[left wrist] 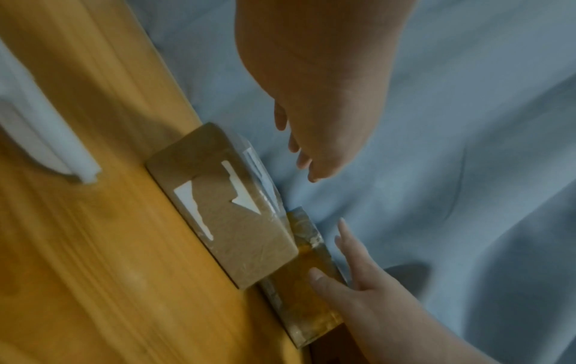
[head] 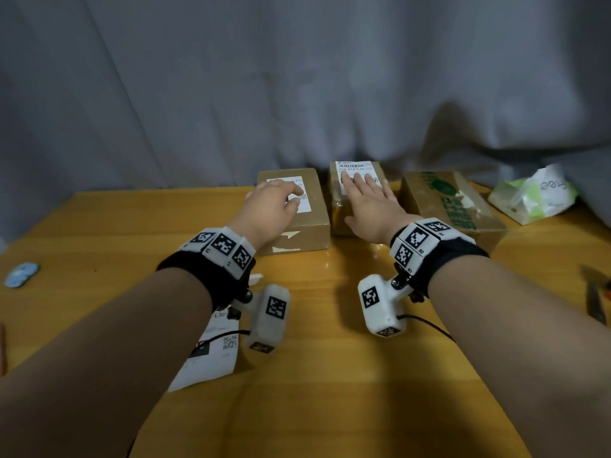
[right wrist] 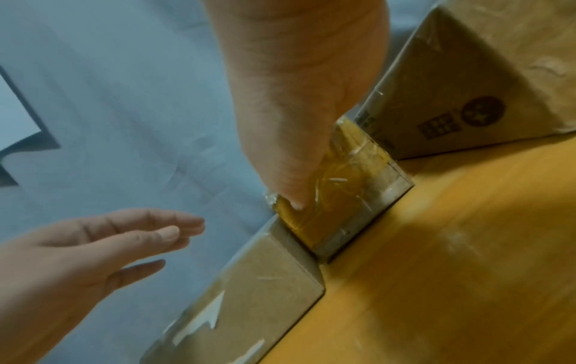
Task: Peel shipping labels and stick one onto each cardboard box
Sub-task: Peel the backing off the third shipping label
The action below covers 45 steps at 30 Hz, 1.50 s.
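Three cardboard boxes stand in a row at the table's far edge. The left box (head: 307,223) (left wrist: 237,221) (right wrist: 265,283) carries a white label (head: 305,203). My left hand (head: 281,200) (right wrist: 124,241) hovers just over it with fingers relaxed and holds nothing. The tape-wrapped middle box (head: 337,209) (right wrist: 352,197) bears a label (head: 355,167). On that label my right hand (head: 363,188) (left wrist: 352,271) lies flat, fingers spread. The right box (head: 453,206) (right wrist: 483,98) has green print and shows no label. A label sheet (head: 211,358) lies under my left wrist.
A grey curtain (head: 297,94) hangs right behind the boxes. A crumpled plastic bag (head: 532,196) lies at the back right, a dark tool (head: 595,299) at the right edge, small blue discs (head: 21,274) at the left. The wooden table (head: 330,375) stretches toward me.
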Motion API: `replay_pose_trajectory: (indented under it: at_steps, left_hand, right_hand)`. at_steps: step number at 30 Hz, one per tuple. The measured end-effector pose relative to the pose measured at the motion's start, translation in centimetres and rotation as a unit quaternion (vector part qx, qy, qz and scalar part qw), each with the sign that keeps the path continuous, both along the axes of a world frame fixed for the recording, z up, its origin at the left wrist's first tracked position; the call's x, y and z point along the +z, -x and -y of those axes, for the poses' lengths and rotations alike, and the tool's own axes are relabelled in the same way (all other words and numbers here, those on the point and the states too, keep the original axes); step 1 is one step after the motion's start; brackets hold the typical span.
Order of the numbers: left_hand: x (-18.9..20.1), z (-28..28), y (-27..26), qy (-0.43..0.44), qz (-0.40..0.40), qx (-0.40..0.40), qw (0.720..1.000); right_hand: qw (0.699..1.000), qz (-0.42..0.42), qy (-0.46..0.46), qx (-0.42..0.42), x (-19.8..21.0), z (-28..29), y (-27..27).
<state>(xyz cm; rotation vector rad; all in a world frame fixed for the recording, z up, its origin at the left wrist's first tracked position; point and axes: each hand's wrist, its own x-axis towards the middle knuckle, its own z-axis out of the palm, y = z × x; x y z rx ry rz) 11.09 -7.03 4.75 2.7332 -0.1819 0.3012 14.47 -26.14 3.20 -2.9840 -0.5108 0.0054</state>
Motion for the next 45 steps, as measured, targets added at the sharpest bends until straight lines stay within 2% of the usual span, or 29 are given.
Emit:
replay_pose_trajectory:
  at_steps: [7, 11, 14, 18, 22, 25, 31, 35, 38, 41, 45]
  left_hand:
    - [3.1, -1.2, 4.6, 0.012, -0.012, -0.018, 1.000]
    - [3.6, -2.5, 8.1, 0.003, -0.029, -0.017, 0.999]
    - [3.2, -3.5, 11.1, -0.012, -0.050, -0.004, 0.999]
    - [1.7, -5.0, 14.3, -0.048, -0.090, 0.067, 0.993]
    - [-0.9, -6.9, 16.8, -0.067, -0.169, 0.184, 0.966]
    - [-2.9, -7.6, 17.9, -0.013, -0.233, 0.194, 0.953]
    - [-5.6, -5.0, 17.9, 0.073, -0.176, 0.149, 0.970]
    - [-6.2, -2.8, 17.4, 0.131, -0.197, 0.111, 0.965]
    - [-5.9, -1.7, 16.9, 0.200, -0.177, 0.067, 0.961]
    - [-5.2, -0.9, 16.7, 0.292, -0.132, 0.021, 0.947]
    - [-3.0, 0.1, 16.5, 0.375, -0.121, -0.021, 0.919]
  right_hand:
    - [0.993, 0.054, -0.096, 0.034, 2.4, -1.5, 4.8]
    - [0.987, 0.025, -0.149, 0.049, 2.0, -2.6, 8.1]
    - [0.988, -0.012, -0.143, 0.061, 1.2, -3.3, 11.0]
    - [0.984, -0.055, -0.154, 0.066, 0.1, -4.3, 13.9]
    - [0.979, -0.096, -0.168, 0.059, -0.9, -5.0, 15.8]
    - [0.977, -0.112, -0.174, 0.058, -1.5, -5.2, 16.6]
    - [0.965, -0.142, -0.218, 0.037, -2.8, -5.0, 17.2]
    - [0.964, -0.150, -0.220, 0.024, -3.7, -4.7, 17.3]
    - [0.956, -0.159, -0.247, 0.016, -3.8, -4.4, 17.0]
    - [0.927, -0.156, -0.341, -0.008, -3.5, -4.1, 16.3]
    - [0.852, -0.128, -0.507, -0.021, -1.8, -3.3, 15.7]
